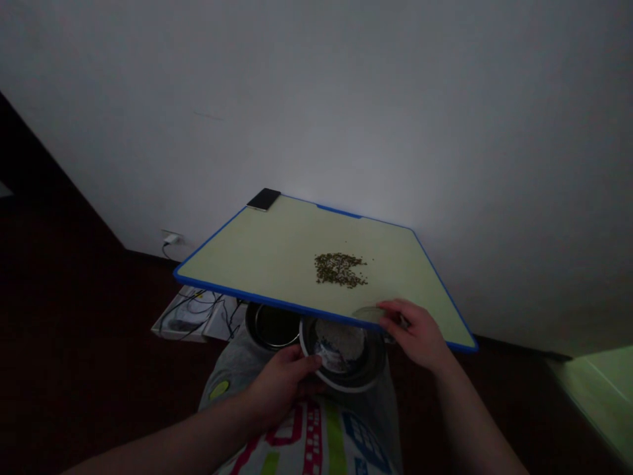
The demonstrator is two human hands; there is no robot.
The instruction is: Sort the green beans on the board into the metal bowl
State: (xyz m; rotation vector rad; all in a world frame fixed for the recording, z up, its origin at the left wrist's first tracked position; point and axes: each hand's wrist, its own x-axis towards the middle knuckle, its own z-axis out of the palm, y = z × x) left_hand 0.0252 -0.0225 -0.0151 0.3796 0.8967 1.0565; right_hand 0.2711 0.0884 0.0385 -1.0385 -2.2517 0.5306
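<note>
My left hand [291,379] grips the rim of a round metal bowl [341,382] on my lap, thumb over the edge. Inside that bowl lies something pale and crumpled, too dim to name. At the near edge of the board-like tabletop [277,257], my right hand [408,326] pinches a thin, clear, rounded piece [368,313], flat and close to the surface; its kind is unclear. Beyond it, a loose patch of small brown-green grains or seeds [339,269] is spread on the tabletop. A second metal bowl [274,326] with dark contents stands left of the first, partly under the tabletop.
A dark phone or tablet [264,199] lies at the tabletop's far left corner. The blue rim [237,292] runs around the tabletop, whose back edge meets a white wall [346,99]. Below left are a white box with cables [188,313] and a plugged-in charger [171,239].
</note>
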